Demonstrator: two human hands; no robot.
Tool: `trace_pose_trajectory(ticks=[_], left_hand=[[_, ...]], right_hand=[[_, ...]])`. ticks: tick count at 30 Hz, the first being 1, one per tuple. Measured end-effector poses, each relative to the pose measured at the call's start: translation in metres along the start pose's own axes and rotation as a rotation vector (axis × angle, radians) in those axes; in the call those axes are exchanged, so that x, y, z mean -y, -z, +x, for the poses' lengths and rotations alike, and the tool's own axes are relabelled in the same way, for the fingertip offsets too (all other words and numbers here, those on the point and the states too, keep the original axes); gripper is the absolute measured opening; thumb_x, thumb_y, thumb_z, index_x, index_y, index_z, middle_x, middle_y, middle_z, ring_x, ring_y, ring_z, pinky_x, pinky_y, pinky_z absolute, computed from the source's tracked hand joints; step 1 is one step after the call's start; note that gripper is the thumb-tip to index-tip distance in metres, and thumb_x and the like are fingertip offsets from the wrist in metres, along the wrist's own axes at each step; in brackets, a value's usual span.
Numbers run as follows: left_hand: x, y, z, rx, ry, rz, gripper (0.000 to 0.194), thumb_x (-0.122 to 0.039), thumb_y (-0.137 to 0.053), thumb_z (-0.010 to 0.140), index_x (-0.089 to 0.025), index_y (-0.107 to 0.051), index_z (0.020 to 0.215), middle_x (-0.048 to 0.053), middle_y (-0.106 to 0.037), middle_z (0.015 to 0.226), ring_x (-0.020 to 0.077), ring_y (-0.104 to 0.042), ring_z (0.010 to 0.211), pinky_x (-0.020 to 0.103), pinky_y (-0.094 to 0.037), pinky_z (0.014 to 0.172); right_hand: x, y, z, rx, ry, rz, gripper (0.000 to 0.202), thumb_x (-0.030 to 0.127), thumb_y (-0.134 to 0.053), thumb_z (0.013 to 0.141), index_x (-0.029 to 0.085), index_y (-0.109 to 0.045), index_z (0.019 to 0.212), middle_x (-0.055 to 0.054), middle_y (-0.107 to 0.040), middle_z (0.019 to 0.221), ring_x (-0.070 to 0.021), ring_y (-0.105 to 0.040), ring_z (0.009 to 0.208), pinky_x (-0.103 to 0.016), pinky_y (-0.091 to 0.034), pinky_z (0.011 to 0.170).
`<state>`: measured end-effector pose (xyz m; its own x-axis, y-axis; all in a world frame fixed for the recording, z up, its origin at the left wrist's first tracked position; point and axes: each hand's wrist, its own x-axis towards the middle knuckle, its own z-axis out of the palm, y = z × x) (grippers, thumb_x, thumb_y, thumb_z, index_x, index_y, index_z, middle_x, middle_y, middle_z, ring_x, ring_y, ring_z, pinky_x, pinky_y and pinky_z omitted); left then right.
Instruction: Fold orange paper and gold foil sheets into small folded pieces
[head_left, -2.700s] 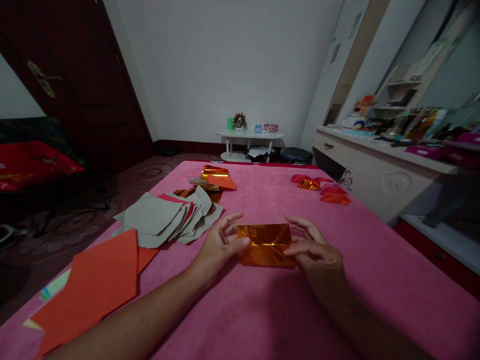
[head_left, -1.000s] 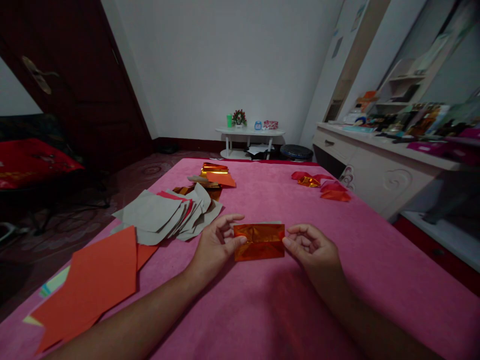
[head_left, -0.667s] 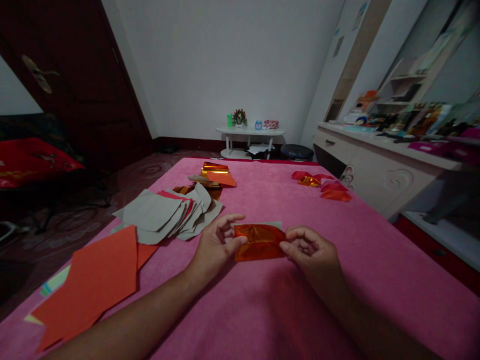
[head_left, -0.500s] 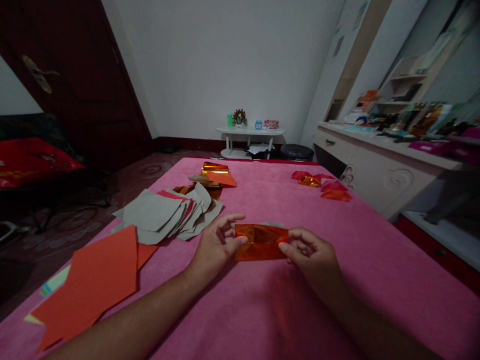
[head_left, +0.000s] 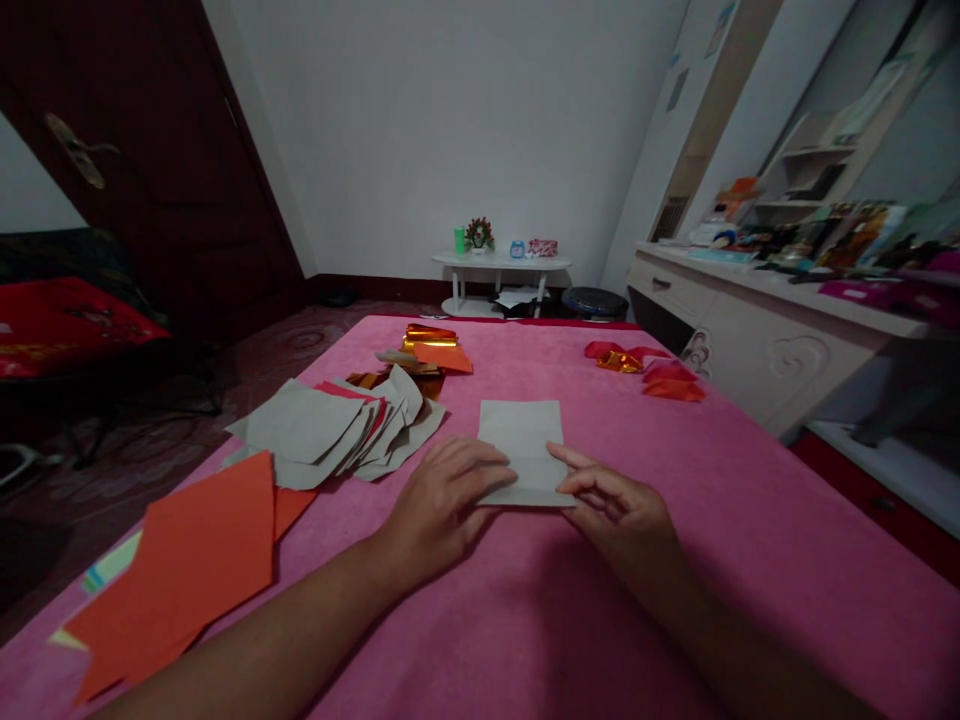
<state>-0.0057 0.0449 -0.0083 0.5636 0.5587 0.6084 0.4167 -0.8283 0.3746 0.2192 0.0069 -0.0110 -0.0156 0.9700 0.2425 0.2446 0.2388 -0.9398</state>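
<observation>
A folded sheet of paper (head_left: 521,440) lies on the pink cloth (head_left: 735,520) with its grey back side up; its shiny orange foil side is hidden underneath. My left hand (head_left: 442,500) presses flat on the sheet's near left edge. My right hand (head_left: 611,505) rests its fingertips on the near right edge. Neither hand lifts the sheet.
A fan of grey-backed sheets (head_left: 330,430) lies to the left, with plain orange sheets (head_left: 187,570) nearer me. Gold and orange foil pieces (head_left: 431,348) sit further back, red and gold folded bits (head_left: 649,372) at the right. A white dresser (head_left: 757,330) stands beyond the right edge.
The sheet was held between both hands with its orange foil side showing. Now it lies turned over, grey side up, and both hands press on its near edge.
</observation>
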Motion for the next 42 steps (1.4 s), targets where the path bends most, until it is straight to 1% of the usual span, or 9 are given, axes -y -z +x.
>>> trace_pose_trajectory(ticks=[4, 7, 14, 17, 22, 27, 30, 35, 42], left_hand=[[0.006, -0.005, -0.004, 0.179, 0.1, -0.004, 0.028, -0.012, -0.061, 0.076, -0.02, -0.068, 0.102, 0.006, -0.067, 0.102, 0.0208, -0.059, 0.095, 0.037, -0.046, 0.087], [0.008, -0.004, -0.006, 0.241, 0.163, -0.029, 0.029, -0.009, -0.06, 0.075, -0.019, -0.07, 0.101, 0.007, -0.067, 0.105, 0.0205, -0.059, 0.096, 0.035, -0.047, 0.086], [0.008, 0.008, -0.001, 0.278, 0.224, -0.199, 0.022, -0.034, -0.064, 0.081, -0.021, -0.072, 0.097, 0.007, -0.066, 0.107, 0.0191, -0.059, 0.097, 0.032, -0.047, 0.087], [0.014, 0.011, -0.001, 0.304, 0.196, -0.272, 0.018, -0.03, -0.059, 0.086, -0.022, -0.074, 0.09, 0.006, -0.068, 0.101, 0.0173, -0.06, 0.095, 0.031, -0.047, 0.085], [0.026, 0.012, -0.005, 0.286, 0.028, -0.359, 0.015, -0.013, -0.059, 0.082, -0.018, -0.072, 0.088, 0.007, -0.07, 0.088, 0.0155, -0.061, 0.084, 0.029, -0.047, 0.079], [0.029, 0.015, -0.008, 0.32, 0.021, -0.339, 0.017, -0.006, -0.06, 0.076, -0.016, -0.071, 0.085, 0.005, -0.067, 0.082, 0.0146, -0.059, 0.079, 0.027, -0.046, 0.074], [0.029, 0.018, -0.007, 0.348, 0.044, -0.284, 0.015, -0.011, -0.064, 0.076, -0.017, -0.072, 0.087, 0.005, -0.064, 0.083, 0.0148, -0.057, 0.079, 0.026, -0.045, 0.072], [0.026, 0.024, -0.004, 0.4, 0.104, -0.216, 0.019, -0.032, -0.063, 0.081, -0.019, -0.073, 0.092, 0.005, -0.06, 0.081, 0.0154, -0.055, 0.078, 0.028, -0.043, 0.071], [0.02, 0.025, -0.001, 0.413, 0.17, -0.269, 0.021, -0.033, -0.057, 0.086, -0.018, -0.072, 0.085, 0.004, -0.06, 0.078, 0.0143, -0.055, 0.076, 0.025, -0.042, 0.069]], right_hand=[[0.002, 0.003, -0.001, 0.144, 0.045, -0.235, 0.021, 0.002, -0.054, 0.066, 0.021, -0.064, 0.069, -0.008, -0.064, 0.122, -0.0229, -0.057, 0.115, -0.035, -0.046, 0.096], [0.003, 0.004, 0.0, 0.219, 0.037, -0.329, 0.022, 0.003, -0.055, 0.067, 0.021, -0.066, 0.071, -0.008, -0.061, 0.125, -0.0237, -0.056, 0.116, -0.034, -0.049, 0.089], [0.002, 0.007, 0.003, 0.259, 0.151, -0.423, 0.018, 0.018, -0.056, 0.083, 0.023, -0.072, 0.076, -0.009, -0.065, 0.118, -0.0231, -0.058, 0.11, -0.039, -0.045, 0.092], [-0.001, 0.009, 0.004, 0.255, 0.208, -0.445, 0.018, 0.019, -0.056, 0.084, 0.024, -0.072, 0.076, -0.007, -0.067, 0.113, -0.0223, -0.059, 0.105, -0.039, -0.045, 0.09], [-0.006, 0.008, 0.002, 0.237, 0.275, -0.452, 0.012, 0.013, -0.066, 0.073, 0.023, -0.072, 0.073, -0.006, -0.069, 0.103, -0.0225, -0.059, 0.095, -0.036, -0.047, 0.08], [-0.007, 0.009, 0.003, 0.28, 0.293, -0.456, 0.021, 0.003, -0.063, 0.068, 0.022, -0.07, 0.071, -0.005, -0.067, 0.099, -0.0205, -0.059, 0.089, -0.036, -0.045, 0.08], [-0.006, 0.01, 0.004, 0.292, 0.288, -0.444, 0.022, 0.003, -0.062, 0.067, 0.022, -0.07, 0.073, -0.005, -0.066, 0.098, -0.0204, -0.059, 0.089, -0.035, -0.044, 0.08], [0.001, 0.012, 0.004, 0.32, 0.232, -0.43, 0.008, 0.016, -0.065, 0.075, 0.023, -0.071, 0.075, -0.005, -0.065, 0.099, -0.0198, -0.06, 0.088, -0.034, -0.044, 0.079], [0.005, 0.011, 0.004, 0.321, 0.205, -0.418, 0.019, 0.02, -0.057, 0.084, 0.021, -0.069, 0.069, -0.006, -0.066, 0.095, -0.0198, -0.059, 0.088, -0.033, -0.043, 0.079]])
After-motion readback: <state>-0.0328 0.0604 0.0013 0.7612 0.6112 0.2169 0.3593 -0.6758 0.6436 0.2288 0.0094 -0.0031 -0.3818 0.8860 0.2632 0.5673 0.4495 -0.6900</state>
